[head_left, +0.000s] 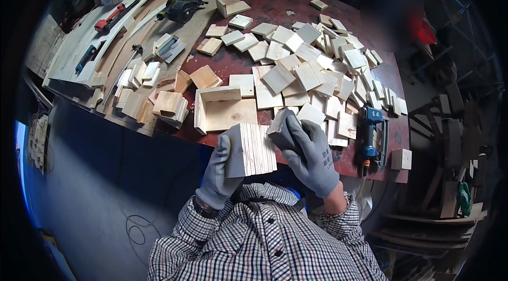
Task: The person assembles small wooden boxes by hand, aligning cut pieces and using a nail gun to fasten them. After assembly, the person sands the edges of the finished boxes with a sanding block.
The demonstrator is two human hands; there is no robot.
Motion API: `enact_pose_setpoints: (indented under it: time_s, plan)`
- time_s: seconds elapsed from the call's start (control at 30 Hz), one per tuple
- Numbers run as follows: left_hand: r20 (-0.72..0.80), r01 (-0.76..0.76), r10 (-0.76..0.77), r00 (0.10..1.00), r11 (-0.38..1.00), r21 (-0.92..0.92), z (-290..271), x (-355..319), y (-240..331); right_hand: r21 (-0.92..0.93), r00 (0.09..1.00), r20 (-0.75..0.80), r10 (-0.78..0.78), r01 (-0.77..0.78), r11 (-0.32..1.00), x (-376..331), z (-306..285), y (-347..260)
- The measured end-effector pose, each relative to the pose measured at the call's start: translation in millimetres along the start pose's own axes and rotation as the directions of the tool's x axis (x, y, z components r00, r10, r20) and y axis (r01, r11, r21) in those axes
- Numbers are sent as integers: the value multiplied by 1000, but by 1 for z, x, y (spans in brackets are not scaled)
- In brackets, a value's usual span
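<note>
My gloved left hand [214, 170] is closed round a thick block of plywood [257, 148], held over the table's near edge. Its layered edges face up; whether it is one piece or a stack, I cannot tell. My gloved right hand [313, 156] grips a grey block [279, 128] with a rough, brownish end, beside the plywood's upper right corner. Whether the two touch is unclear. Just beyond my hands stands an open-sided wooden box corner [219, 93]. Many small square plywood pieces [279, 78] lie heaped behind it.
A blue nail gun [373, 133] lies at the right on the dark red table [264, 0], near a small wood block [401, 159]. On the left boards are a circular saw [181, 8], a red tool [109, 18] and a hammer [136, 49]. A thin cable [138, 228] coils on the floor.
</note>
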State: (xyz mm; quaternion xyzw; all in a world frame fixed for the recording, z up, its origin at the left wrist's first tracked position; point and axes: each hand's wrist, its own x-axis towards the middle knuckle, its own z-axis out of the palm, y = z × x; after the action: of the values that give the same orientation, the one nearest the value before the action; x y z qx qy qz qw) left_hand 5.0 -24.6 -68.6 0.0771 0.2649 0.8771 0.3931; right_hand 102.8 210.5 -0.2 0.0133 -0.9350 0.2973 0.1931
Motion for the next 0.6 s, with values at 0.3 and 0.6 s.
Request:
enact_pose_setpoints:
  time_s: [0.3,0.6]
  plan:
    - [-117,-146,238,964,846,513,36,7,14,5,963,7,-271,271,963,21,-16,-66]
    - [-204,-91,203,958,886,454,22,-2,30,-149,990,-138,19,-40,988,-8,8,18]
